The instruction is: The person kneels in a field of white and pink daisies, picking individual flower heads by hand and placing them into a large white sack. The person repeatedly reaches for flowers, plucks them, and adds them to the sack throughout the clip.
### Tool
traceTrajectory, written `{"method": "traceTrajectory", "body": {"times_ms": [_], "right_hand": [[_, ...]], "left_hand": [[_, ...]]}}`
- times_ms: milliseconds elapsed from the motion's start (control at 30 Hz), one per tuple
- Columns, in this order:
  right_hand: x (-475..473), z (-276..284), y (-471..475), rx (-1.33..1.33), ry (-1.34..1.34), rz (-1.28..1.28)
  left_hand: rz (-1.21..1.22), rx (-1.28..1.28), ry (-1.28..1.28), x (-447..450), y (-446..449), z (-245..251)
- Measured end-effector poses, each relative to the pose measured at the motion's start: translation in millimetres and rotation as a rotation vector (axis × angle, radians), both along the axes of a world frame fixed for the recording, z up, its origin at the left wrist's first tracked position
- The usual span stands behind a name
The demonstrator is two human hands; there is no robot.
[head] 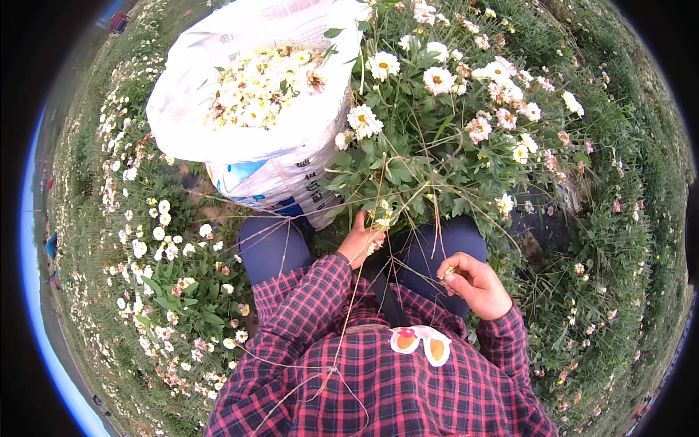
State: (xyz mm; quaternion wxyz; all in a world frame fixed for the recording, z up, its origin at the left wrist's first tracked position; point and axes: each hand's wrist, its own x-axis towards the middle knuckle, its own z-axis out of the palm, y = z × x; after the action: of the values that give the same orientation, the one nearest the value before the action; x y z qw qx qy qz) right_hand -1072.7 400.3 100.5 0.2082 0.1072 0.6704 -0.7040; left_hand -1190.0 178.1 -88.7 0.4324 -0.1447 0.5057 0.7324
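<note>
My left hand (357, 244) is curled around several small pale flower heads (384, 221), low in front of a leafy chrysanthemum bush (401, 169). Over my thigh, my right hand (480, 287) pinches a small whitish flower head (448, 271) between thumb and fingers; the other side of it is hidden. A white woven plastic sack (191, 117) stands beyond my left knee, its mouth wide and its rim folded outward. Loose cream, yellow and brownish flower heads (262, 87) lie heaped inside it. Printed writing runs down the sack's side.
Dry, thin branching stalks (428, 183) cross in front of my hands and lap. White and pinkish flowers (494, 90) stand at the right, with more flowering plants (169, 251) at the left. Dark ground (538, 221) shows beyond my right knee (458, 237).
</note>
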Motion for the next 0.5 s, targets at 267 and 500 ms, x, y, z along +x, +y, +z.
{"method": "traceTrajectory", "body": {"times_ms": [267,500], "right_hand": [[-10.6,-44.5,-21.7,0.167,0.04,-0.023],[-8.4,-39.1,-32.8,0.299,0.092,0.056]], "left_hand": [[-0.139,0.245,-0.137,-18.1,24.5,-13.1],[0.116,0.056,-0.028,-15.6,50.9,-17.1]]}}
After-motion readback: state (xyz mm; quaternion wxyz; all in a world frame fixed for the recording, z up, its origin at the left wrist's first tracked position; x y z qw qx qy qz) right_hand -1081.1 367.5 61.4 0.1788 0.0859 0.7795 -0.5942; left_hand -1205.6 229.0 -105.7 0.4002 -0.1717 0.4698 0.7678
